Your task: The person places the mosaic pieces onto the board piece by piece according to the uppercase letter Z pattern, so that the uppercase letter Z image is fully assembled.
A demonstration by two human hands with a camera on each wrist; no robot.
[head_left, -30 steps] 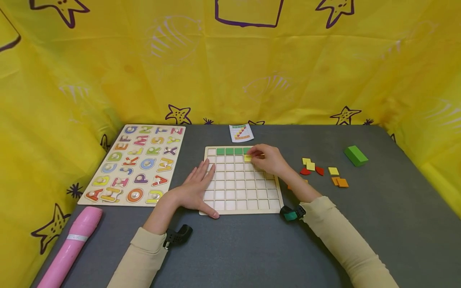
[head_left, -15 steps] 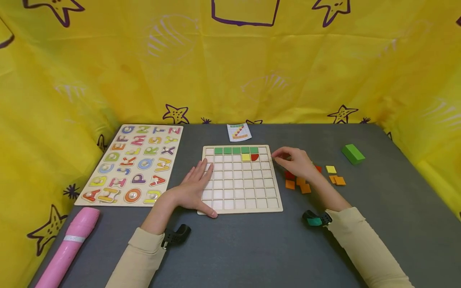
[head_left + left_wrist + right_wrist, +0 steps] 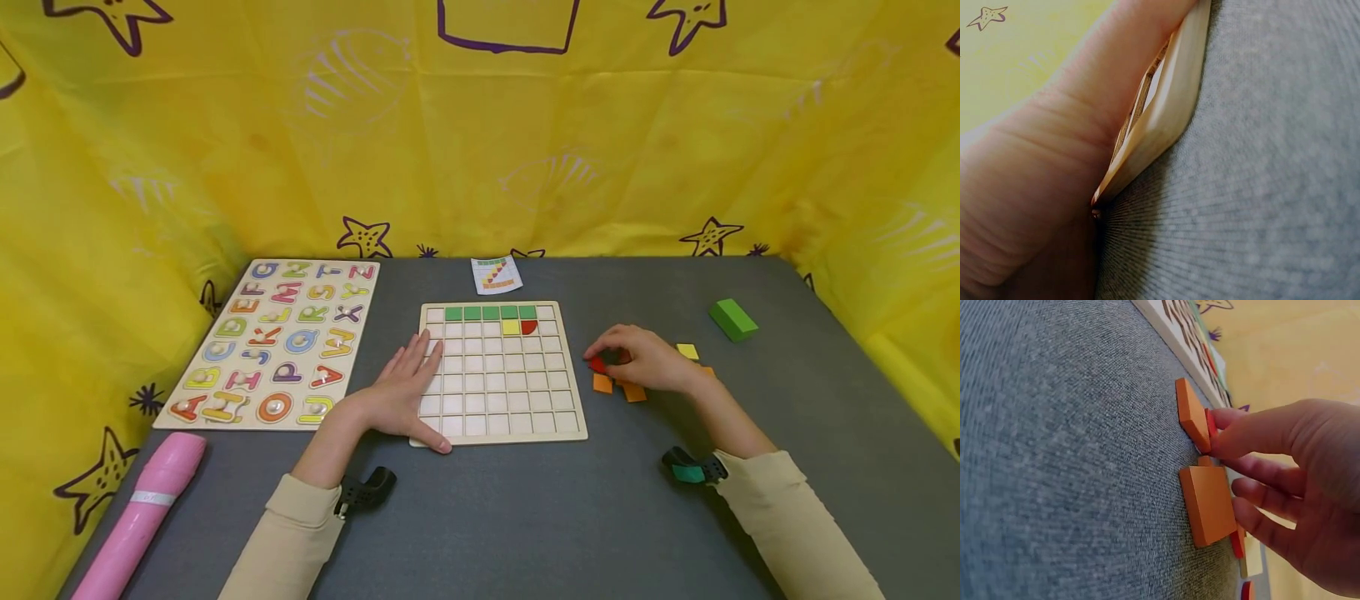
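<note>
My left hand [image 3: 401, 387] rests with its fingers spread on the left side of the wooden grid board [image 3: 486, 364], thumb at the front edge. Along the board's back row lie several green square tiles [image 3: 491, 313]. Below them sit a yellow square tile [image 3: 511, 327] and a red quarter-circle tile [image 3: 528, 327]. Right of the board, my right hand [image 3: 648, 362] pinches a red tile [image 3: 1212, 420] between thumb and forefinger. Orange square tiles [image 3: 1213, 500] lie right beside those fingers; the hand and forearm hide part of the loose pile.
A picture card [image 3: 497, 276] lies behind the board. The alphabet puzzle [image 3: 352, 333] is at left, with a pink microphone-shaped tube [image 3: 142, 525] in front. At right are a yellow tile [image 3: 687, 352] and a green block [image 3: 733, 320]. Yellow cloth [image 3: 480, 142] surrounds the table.
My right hand has let go of the yellow tile on the board, moved right to the loose tiles and taken hold of a red one. My left hand has stayed on the board.
</note>
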